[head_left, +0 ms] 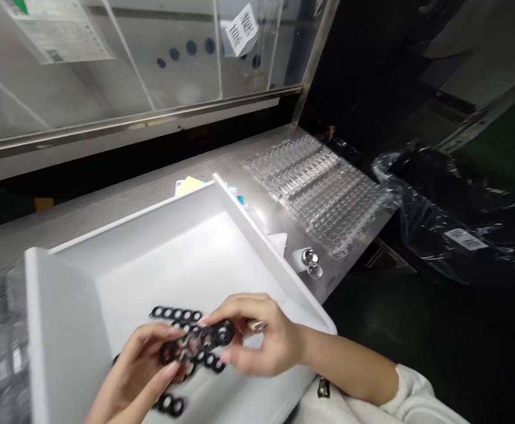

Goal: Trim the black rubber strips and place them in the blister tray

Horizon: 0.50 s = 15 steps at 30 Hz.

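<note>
Both my hands meet over a white bin (164, 247). My left hand (145, 365) pinches one end of a dark part with round openings (195, 344), its middle blurred and partly see-through. At the part's other end, the fingers of my right hand (261, 335) close on it near a black ring. A small metallic item shows between my right fingers, too unclear to name. Below the hands, black strips with rows of rings (176, 313) lie in the bin, partly hidden by my fingers. Another black ringed strip (169, 404) shows beneath my left hand.
Clear plastic trays (323, 182) cover the metal table (279, 218) beyond the bin. A small container with a round shiny top (308, 258) stands right of the bin. Black plastic bags (455, 206) lie at the right. More clear trays (5, 353) are at the left, below a transparent panel (129, 53).
</note>
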Motion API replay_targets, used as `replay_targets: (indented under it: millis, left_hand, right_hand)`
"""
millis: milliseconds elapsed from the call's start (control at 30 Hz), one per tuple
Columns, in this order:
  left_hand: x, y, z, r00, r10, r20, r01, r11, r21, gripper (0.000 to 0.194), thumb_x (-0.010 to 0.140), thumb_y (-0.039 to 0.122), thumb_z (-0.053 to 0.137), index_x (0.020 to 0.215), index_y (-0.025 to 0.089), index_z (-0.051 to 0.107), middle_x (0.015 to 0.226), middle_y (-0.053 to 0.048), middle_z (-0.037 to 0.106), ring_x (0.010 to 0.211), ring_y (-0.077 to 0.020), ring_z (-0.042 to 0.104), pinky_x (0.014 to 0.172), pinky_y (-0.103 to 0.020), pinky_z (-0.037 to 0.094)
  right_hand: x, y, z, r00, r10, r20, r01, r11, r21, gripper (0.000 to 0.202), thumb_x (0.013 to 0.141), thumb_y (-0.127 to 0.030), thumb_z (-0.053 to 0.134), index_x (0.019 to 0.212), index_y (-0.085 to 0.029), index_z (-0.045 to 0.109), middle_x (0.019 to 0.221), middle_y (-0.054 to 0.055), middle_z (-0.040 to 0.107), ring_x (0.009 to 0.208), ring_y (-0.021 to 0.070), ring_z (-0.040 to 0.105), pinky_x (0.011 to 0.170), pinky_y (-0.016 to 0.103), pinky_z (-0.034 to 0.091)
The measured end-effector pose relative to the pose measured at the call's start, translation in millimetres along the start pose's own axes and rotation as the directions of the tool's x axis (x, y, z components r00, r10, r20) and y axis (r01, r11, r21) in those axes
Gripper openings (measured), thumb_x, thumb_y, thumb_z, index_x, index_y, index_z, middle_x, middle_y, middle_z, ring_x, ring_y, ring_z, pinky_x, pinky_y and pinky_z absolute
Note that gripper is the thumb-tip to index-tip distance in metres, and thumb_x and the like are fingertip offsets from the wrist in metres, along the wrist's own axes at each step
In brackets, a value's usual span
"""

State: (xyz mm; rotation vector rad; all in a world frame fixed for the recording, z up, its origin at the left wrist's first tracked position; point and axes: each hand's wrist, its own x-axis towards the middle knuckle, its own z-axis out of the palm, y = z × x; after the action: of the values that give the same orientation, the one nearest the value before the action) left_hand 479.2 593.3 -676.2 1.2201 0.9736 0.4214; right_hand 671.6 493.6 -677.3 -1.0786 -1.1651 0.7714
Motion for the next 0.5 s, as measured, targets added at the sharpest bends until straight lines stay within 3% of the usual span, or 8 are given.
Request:
replay_targets:
  millis: [100,233,500]
  left_hand:
    - [6.7,0.7,-4.0,0.995,0.004,0.104,-0.009,0.999,0.039,0.029,0.078,0.037,0.076,0.1,0.024,0.065,0.092,-0.004,0.065,0.076,-0.0158,0.063,0.069,-0.023,0.056]
    - [11.8,-11.2,-20.7,0.959,0.052,0.278,-0.079,0.993,0.088,0.02,0.083,0.028,0.071,0.101,0.023,0.065,0.093,-0.006,0.065,0.079,-0.0158,0.064,0.071,-0.022,0.055]
    - [9.9,-14.8,-25.4,0.958,0.137,0.253,-0.173,0.977,0.124,0.023,0.081,0.021,0.072,0.104,0.023,0.07,0.094,-0.008,0.069,0.074,-0.0169,0.067,0.069,-0.024,0.058]
  right_hand:
    - [3.4,1.6,-0.4,1.0,-0.019,-0.003,0.019,0.998,0.052,0.035,0.084,-0.03,0.07,0.113,-0.011,0.067,0.084,0.006,0.065,0.056,0.0058,0.05,0.046,0.017,0.043]
    - [6.2,4.6,0.7,1.0,-0.017,-0.003,0.017,0.996,0.093,0.035,0.086,-0.034,0.07,0.113,-0.011,0.068,0.081,0.005,0.063,0.058,0.0064,0.05,0.046,0.016,0.041]
    - [7.2,5.6,2.6,1.0,-0.01,-0.01,0.011,0.995,0.096,0.034,0.088,-0.035,0.068,0.113,-0.012,0.067,0.08,0.004,0.061,0.059,0.0073,0.049,0.047,0.018,0.041]
